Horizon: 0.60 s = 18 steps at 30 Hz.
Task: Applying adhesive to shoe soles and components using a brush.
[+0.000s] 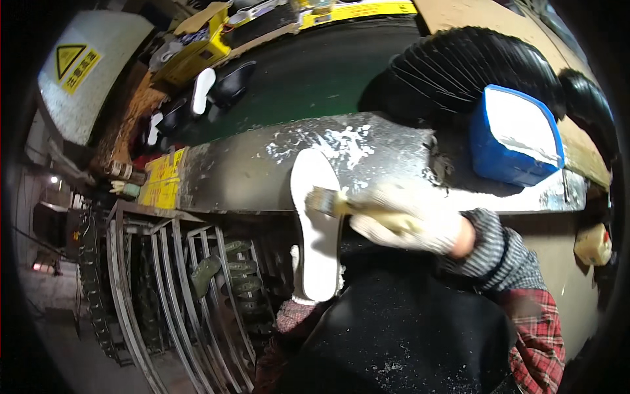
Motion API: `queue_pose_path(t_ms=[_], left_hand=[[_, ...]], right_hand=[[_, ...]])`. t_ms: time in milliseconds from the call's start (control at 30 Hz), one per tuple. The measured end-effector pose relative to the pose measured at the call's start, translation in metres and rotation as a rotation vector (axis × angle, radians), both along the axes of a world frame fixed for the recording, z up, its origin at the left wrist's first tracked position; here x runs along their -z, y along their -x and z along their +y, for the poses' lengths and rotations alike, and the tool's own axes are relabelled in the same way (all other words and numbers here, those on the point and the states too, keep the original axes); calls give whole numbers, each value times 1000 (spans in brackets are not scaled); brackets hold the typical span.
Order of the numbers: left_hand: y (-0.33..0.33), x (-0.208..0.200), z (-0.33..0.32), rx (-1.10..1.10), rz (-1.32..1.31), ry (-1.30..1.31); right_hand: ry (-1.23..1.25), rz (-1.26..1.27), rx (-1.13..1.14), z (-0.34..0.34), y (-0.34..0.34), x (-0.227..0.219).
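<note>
A white-faced shoe sole (319, 253) is held lengthwise over the near edge of the bench. My left hand (296, 264), gloved in white, grips it from below, and most of its fingers are hidden beneath the sole. The gloved right hand (413, 217) is closed around the pale handle of a flat paintbrush (323, 201). The brush's bristles rest on the upper middle of the sole's white face. To the right of my right hand stands a blue tub (502, 157) with white material in it.
White smears mark the metal bench edge (230, 177). Beyond it runs a dark green belt (295, 85) carrying black and white shoe parts (203, 90). A black ribbed stack (479, 69) lies behind the tub. Metal racks (177, 282) stand lower left; a whitish jug (592, 245) is far right.
</note>
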<state>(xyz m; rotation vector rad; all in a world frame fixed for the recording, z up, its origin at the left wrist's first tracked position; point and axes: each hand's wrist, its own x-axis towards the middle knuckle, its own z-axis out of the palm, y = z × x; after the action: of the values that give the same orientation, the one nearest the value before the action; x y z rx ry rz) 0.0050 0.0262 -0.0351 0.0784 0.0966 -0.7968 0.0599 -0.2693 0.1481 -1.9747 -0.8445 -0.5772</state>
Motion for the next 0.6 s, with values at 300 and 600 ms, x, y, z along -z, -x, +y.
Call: queue_pose_path(t_ms=[300, 600], left_hand=[[-4, 16, 11, 128, -672, -1152], [-20, -43, -14, 18, 245, -28]], right_hand=[[-305, 604, -228, 2, -15, 33], [-90, 450, -70, 22, -69, -13]])
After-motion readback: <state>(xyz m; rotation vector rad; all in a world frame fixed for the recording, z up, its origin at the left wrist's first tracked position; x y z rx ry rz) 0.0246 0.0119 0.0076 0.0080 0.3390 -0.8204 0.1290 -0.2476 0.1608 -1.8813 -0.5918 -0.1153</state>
